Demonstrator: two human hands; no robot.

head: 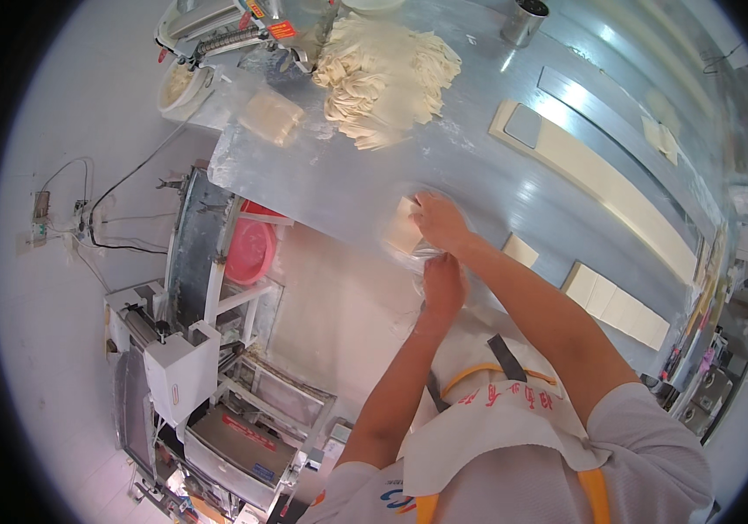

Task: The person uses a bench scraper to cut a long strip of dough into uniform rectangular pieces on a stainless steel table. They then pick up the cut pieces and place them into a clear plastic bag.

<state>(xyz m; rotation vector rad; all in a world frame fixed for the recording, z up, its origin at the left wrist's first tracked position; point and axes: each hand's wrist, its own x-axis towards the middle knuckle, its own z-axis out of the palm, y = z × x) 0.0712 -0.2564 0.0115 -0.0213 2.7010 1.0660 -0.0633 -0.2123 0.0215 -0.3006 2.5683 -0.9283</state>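
Observation:
Near the front edge of the metal table, a stack of pale dough sheets (404,228) lies with a clear plastic bag (420,257) around or beneath it. My right hand (438,219) rests at the stack's right side, fingers bent on its upper corner. Just below, at the table edge, my left hand (445,283) is closed on the bag's clear plastic. A small pale dough piece (520,250) lies right of my hands, partly behind my right forearm. Farther right sits a row of cut dough stacks (616,305). Fingertips are partly hidden.
A heap of cut noodles (387,78) and a wrapped packet (272,116) lie at the back. A long dough strip (609,190) bears a flat square object (522,126). A metal canister (524,23) stands behind. At left are a pink basin (249,251) and a white machine (181,376).

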